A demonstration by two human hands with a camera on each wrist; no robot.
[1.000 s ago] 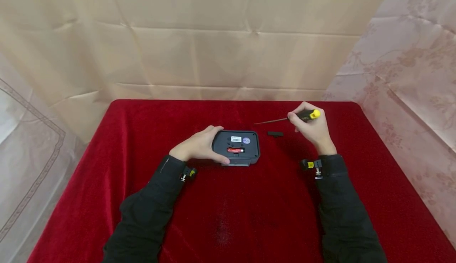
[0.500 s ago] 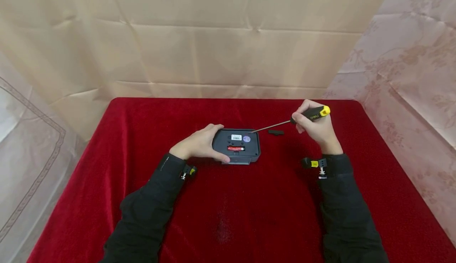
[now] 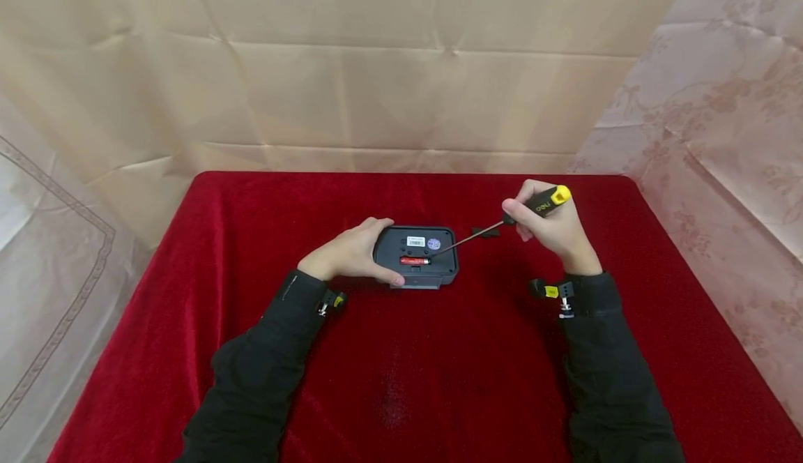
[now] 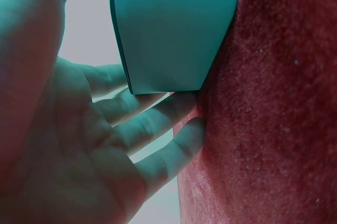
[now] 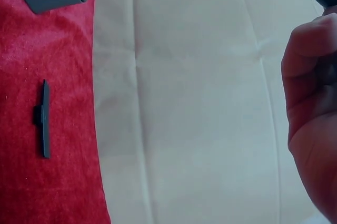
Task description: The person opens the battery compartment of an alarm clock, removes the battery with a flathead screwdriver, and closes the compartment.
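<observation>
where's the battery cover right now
In the head view the battery cover lies on the red cloth, right of the grey device, under the screwdriver shaft.

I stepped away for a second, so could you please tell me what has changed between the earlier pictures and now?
The right hand swung the black-and-yellow-handled screwdriver from above the red cloth down to the dark grey plastic device; its tip now sits at the red battery's right end. The left hand kept gripping the device's left side, and the small black cover piece stayed on the red velvet tablecloth.
</observation>
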